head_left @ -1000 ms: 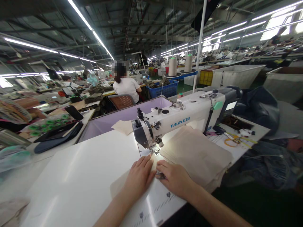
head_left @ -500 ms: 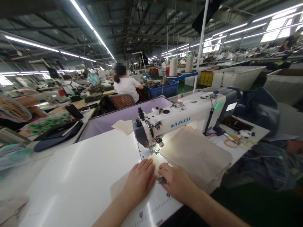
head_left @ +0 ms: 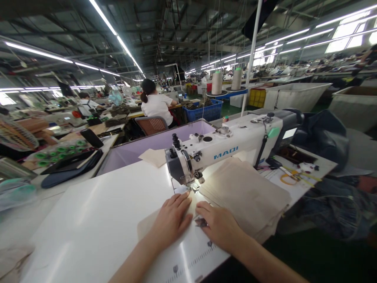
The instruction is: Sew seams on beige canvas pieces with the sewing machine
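My left hand [head_left: 174,218] lies flat on a beige cloth piece [head_left: 149,226], fingers stretched out and thumb spread to the side. Its fingertips are close to the lit presser foot [head_left: 194,188] of the white sewing machine [head_left: 224,143]. Just right of it, my right hand [head_left: 219,224] is curled, fingertips down by the cloth's right edge. A small dark metal tool [head_left: 202,223] sticks out from under its fingers; its kind is mostly hidden. Beside the right hand, a stack of beige cloth pieces [head_left: 244,192] lies under the machine arm.
Another beige piece [head_left: 153,157] lies at the table's back edge, near a lilac bin [head_left: 132,151]. Orange-handled scissors [head_left: 290,177] and papers lie at the right. Two thread cones [head_left: 217,83] stand behind the machine. A seated person [head_left: 157,106] works farther off.
My left hand has slid a little forward toward the presser foot, and its thumb has spread. The right hand stays nearly in place. The view has shifted slightly.
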`<state>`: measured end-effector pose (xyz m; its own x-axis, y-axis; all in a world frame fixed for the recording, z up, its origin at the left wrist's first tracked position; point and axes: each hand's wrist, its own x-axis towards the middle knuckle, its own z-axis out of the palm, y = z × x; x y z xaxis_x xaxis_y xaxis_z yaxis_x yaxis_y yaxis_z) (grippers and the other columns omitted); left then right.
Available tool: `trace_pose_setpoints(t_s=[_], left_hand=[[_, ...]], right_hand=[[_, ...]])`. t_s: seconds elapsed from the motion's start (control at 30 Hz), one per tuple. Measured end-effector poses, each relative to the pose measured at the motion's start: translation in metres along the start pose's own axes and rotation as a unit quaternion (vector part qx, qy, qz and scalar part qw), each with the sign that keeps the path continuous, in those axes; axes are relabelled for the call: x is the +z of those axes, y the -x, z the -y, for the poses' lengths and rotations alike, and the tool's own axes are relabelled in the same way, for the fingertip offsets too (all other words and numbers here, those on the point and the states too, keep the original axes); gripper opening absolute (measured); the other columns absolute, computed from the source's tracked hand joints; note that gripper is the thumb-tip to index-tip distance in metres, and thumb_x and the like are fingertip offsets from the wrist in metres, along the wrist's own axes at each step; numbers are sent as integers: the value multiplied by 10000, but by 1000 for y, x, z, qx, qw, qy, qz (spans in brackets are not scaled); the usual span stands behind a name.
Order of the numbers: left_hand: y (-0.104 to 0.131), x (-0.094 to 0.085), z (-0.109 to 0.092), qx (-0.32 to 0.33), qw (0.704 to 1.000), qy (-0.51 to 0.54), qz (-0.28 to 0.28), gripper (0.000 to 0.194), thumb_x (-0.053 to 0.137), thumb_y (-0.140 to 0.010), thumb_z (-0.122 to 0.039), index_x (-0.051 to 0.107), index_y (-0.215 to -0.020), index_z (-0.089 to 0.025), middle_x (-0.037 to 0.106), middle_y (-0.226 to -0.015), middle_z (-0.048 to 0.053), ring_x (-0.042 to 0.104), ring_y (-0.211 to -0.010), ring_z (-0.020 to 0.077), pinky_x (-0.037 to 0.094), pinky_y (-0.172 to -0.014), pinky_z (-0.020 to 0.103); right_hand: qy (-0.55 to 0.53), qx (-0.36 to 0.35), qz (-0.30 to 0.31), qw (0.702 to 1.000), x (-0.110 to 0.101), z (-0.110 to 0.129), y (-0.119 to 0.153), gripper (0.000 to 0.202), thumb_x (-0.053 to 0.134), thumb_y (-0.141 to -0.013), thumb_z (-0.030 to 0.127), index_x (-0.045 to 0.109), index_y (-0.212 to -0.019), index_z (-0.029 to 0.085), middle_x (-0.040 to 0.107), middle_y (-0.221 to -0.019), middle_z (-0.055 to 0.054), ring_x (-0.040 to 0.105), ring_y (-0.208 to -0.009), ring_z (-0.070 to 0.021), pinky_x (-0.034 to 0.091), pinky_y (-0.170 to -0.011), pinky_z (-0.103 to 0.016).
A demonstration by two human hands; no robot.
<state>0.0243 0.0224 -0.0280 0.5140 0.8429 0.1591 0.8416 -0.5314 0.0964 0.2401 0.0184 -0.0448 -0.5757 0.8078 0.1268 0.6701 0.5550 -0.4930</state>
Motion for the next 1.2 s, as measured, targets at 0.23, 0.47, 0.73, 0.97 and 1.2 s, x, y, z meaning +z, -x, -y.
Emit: trace_pose_setpoints(t_s=[0.23, 0.47, 0.73, 0.97, 1.2], left_hand=[[0, 2, 2, 5, 1000, -10, 5, 401, 558, -941, -297, 606, -1325, -195, 581, -1454, 94, 545, -1289, 309, 488, -1053, 506], [-3, 1, 6, 13, 999, -35, 4, 398, 556, -953, -302, 598, -1330, -179, 593, -1439, 109, 557, -1277, 317, 511, -1038, 517], [15, 13, -9, 99, 994, -19, -36, 346, 494, -1002, -210, 595, -1333, -187, 664, -1338, 95, 600, -1242, 264, 566, -1005, 425], [9, 8, -5, 100, 993, -11, -54, 324, 470, -1016, -239, 626, -1297, -194, 690, -1290, 86, 632, -1204, 259, 584, -991, 423], [-4, 7, 10, 90, 995, -8, -50, 319, 452, -1023, -268, 660, -1248, -180, 699, -1267, 94, 635, -1194, 259, 570, -1013, 420]], right_hand=[[23, -15, 12, 1000, 0, -4, -1, 228, 568, -905, 180, 634, -1123, 201, 665, -1260, -38, 696, -968, -223, 519, -787, -305], [38, -18, 25, 999, -10, -1, -11, 161, 564, -934, 207, 646, -1072, 196, 684, -1200, -30, 700, -935, -221, 501, -775, -302], [19, -28, 22, 999, -3, -7, -2, 278, 545, -932, 186, 630, -1196, 194, 672, -1246, -39, 694, -985, -224, 507, -823, -304], [16, -19, 21, 999, -3, -9, -10, 244, 518, -951, 204, 644, -1159, 197, 691, -1187, -27, 698, -958, -221, 502, -792, -305], [24, -3, 38, 999, -11, -9, -26, 270, 544, -935, 208, 640, -1187, 236, 672, -1254, -18, 685, -1014, -217, 487, -833, -291]])
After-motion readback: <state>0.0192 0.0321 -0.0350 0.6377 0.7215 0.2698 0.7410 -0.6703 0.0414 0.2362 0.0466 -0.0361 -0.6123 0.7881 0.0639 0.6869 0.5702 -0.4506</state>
